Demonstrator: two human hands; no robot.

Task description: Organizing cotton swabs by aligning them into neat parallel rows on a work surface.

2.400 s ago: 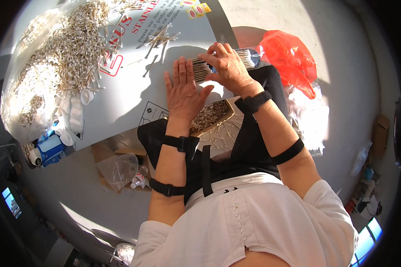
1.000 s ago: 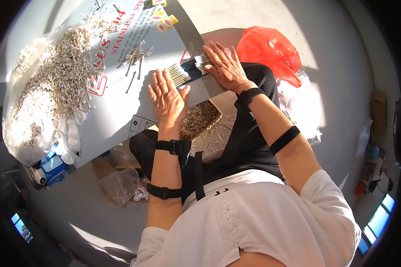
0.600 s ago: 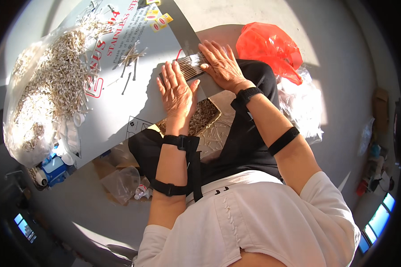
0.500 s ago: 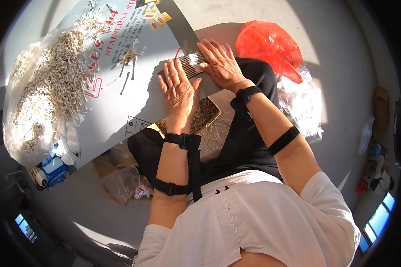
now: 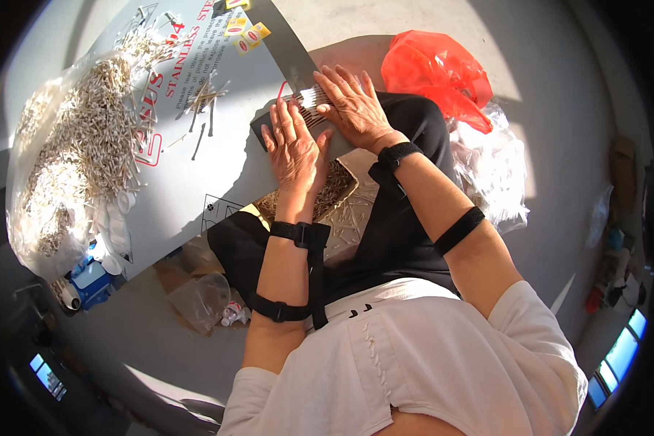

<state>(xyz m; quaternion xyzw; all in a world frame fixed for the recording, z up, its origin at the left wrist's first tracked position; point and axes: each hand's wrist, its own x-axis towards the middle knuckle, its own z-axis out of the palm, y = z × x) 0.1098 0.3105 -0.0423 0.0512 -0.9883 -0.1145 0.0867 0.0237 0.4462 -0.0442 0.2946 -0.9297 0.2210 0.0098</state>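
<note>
Up at twelve o'clock, the left hand (image 5: 294,149) and right hand (image 5: 357,115) lie flat, fingers straight and open, gripping nothing, over either end of a row of cotton swabs (image 5: 311,100). Uneven pressure, it seems, could make sticks ride over one another; a drag toward six might spill some off the table (image 5: 185,178). Tan sticks, white tips, neatly side by side, ends hidden!

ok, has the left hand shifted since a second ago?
Yes, the left hand has moved to the right: it is farther from the red printed mark on the tabletop, and closer to the right hand.
</note>
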